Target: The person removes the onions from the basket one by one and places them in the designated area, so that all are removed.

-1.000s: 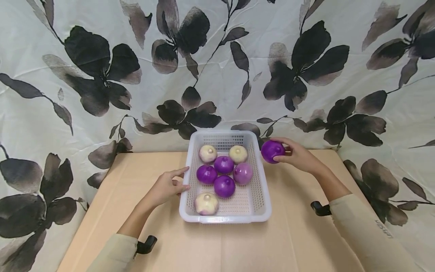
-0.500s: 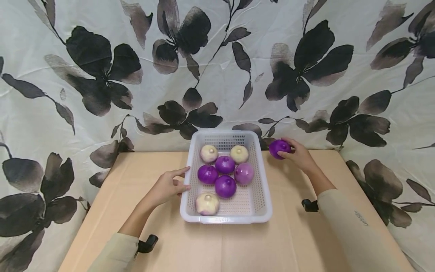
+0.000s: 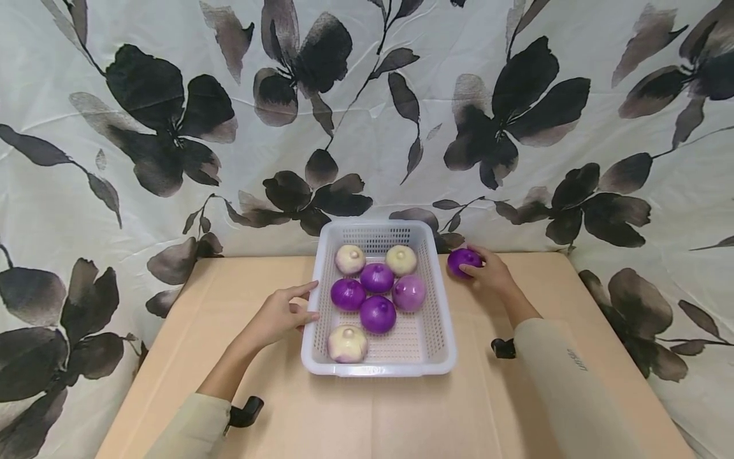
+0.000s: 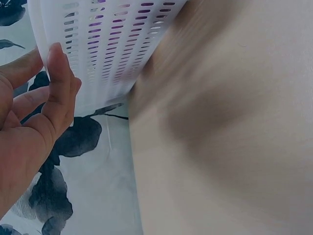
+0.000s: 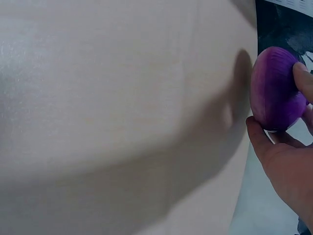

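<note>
The right hand (image 3: 490, 274) holds a purple onion (image 3: 462, 261) on the table (image 3: 258, 408), just beside the far right corner of the white basket (image 3: 438, 357); its fingers curl over the top and the thumb presses from below. The left hand (image 3: 281, 313) rests against the basket's left wall with relaxed, nearly straight fingers.

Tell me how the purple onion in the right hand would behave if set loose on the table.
The purple onion is round and smooth, so it would probably roll on the flat table. Its glossy skin may be a bit slippery. The right hand grips it easily with fingers and thumb, so it seems firm and fairly light.
</note>
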Motion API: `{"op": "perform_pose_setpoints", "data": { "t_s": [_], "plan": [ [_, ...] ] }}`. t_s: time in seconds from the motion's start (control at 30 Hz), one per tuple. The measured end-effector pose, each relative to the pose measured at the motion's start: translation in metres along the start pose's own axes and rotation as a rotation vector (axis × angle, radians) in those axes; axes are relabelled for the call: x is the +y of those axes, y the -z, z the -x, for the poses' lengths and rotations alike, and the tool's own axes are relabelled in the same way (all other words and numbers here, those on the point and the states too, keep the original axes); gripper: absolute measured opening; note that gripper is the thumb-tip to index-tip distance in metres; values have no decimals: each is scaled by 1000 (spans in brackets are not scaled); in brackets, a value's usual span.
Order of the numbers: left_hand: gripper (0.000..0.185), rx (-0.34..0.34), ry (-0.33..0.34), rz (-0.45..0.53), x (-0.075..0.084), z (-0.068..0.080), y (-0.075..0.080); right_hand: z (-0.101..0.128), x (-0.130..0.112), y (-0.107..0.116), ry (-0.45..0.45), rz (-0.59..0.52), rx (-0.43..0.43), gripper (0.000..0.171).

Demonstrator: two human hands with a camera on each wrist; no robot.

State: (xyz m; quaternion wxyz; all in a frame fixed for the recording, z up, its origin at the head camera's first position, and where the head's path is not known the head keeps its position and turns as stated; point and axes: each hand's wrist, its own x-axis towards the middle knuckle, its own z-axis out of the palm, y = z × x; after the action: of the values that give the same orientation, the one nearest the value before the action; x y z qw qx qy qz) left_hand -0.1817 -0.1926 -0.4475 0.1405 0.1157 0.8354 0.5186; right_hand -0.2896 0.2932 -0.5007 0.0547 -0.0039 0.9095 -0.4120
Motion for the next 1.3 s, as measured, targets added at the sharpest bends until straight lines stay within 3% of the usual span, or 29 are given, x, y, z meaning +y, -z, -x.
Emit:
{"op": "perform_pose_setpoints", "data": {
  "t_s": [0.23, 0.57, 0.87, 1.3],
  "plan": [
    [68, -7, -15, 25, 0, 0, 1, 2, 1, -5, -31, 35, -16, 69],
    [68, 9, 20, 17, -2, 2, 0, 5, -1, -7, -59, 11, -21, 71],
    [69, 4, 5, 20, -1, 0, 0, 3, 3, -6, -65, -2, -32, 76],
    [69, 2, -7, 45, 3, -1, 2, 8, 2, 8, -9, -13, -57, 74]
  ]
}}
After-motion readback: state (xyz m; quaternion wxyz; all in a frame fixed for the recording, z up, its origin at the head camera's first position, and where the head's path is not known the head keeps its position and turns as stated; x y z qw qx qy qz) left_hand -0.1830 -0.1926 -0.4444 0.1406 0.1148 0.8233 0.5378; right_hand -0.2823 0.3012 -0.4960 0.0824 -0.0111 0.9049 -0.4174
